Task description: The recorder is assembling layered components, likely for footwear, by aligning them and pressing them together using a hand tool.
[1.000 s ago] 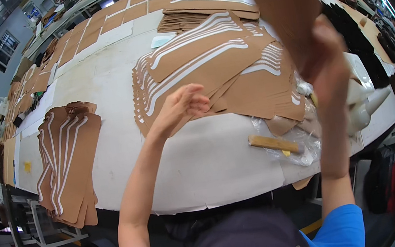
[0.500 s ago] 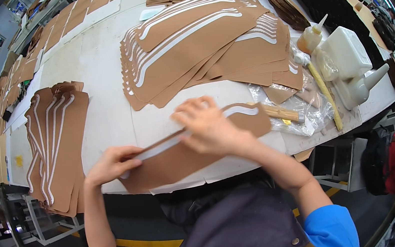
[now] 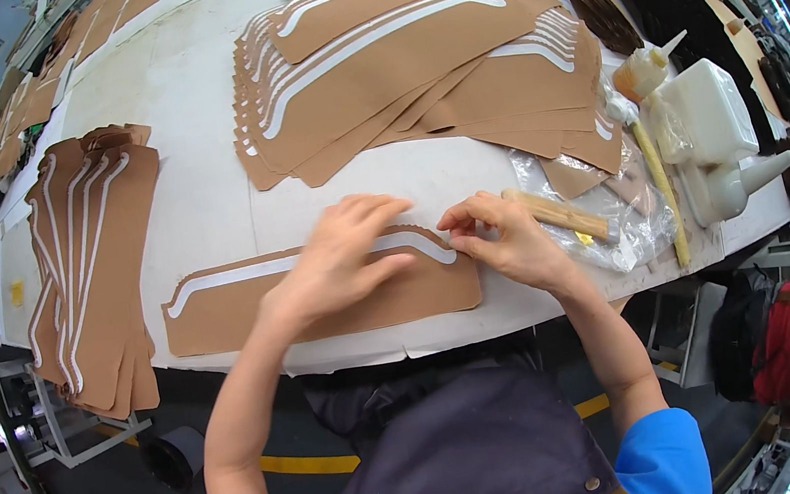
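Observation:
A flat brown panel (image 3: 343,305), leather-like, lies on the white-covered table in front of me. A white strip (image 3: 257,269) follows its far edge and bends down at both ends. My left hand (image 3: 341,260) lies over the panel's middle with fingers stretched out and thumb apart, hiding part of the strip. At the panel's right end, my right hand (image 3: 507,239) has thumb and forefinger curled together beside the strip's tip. Whatever is between those fingertips is too small to make out.
Beyond the panel, similar strip-edged panels (image 3: 390,66) overlap in a fan. More panels (image 3: 111,277) are piled at left. To the right are a wooden-handled tool (image 3: 562,215) on clear plastic, a yellow-handled brush (image 3: 658,180), a white jug (image 3: 707,112) and a nozzle bottle (image 3: 641,74).
The panel, formerly raised and slanted in both hands, now lies flat and further left. My left hand has moved right onto its middle; my right hand has shifted to its right end.

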`<state>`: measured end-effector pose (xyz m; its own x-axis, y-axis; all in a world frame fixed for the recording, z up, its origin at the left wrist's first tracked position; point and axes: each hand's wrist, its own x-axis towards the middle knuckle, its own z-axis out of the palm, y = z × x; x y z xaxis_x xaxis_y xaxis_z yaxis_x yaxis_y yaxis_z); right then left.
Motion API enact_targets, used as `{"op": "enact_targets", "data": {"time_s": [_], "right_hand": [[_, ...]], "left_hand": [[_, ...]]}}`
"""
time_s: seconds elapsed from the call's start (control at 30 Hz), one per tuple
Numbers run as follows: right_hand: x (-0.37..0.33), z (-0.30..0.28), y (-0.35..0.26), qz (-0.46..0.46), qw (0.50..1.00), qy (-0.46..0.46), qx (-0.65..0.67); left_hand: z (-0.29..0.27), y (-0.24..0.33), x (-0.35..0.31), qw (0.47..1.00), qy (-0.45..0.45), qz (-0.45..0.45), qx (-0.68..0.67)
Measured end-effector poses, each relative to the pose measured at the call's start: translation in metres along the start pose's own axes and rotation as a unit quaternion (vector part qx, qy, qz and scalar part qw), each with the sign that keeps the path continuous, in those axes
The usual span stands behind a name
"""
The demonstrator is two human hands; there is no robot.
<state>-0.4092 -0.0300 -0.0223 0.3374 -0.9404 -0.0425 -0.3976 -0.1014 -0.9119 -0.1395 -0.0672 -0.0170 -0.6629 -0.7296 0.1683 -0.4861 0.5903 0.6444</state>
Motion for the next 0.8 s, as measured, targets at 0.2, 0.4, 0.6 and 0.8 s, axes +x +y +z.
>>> {"op": "enact_targets", "data": {"time_s": [0.2,0.4,0.6,0.8], "right_hand": [[-0.012,-0.004,0.006,-0.005,0.998,0.037,-0.049],[-0.008,0.012,0.016,-0.075,0.979,0.050,-0.184],[-0.006,0.021,0.016,-0.069,0.977,0.088,-0.182],[-0.008,0.021,0.022,-0.075,0.978,0.105,-0.164]], "left_hand": [[0.019,-0.010,0.036,0.990,-0.120,0.015,-0.077],[0.029,-0.017,0.035,0.993,-0.060,0.045,-0.094],[0.034,-0.029,0.040,0.993,-0.049,0.070,-0.080],[0.028,-0.035,0.047,0.988,-0.076,0.094,-0.094]]}}
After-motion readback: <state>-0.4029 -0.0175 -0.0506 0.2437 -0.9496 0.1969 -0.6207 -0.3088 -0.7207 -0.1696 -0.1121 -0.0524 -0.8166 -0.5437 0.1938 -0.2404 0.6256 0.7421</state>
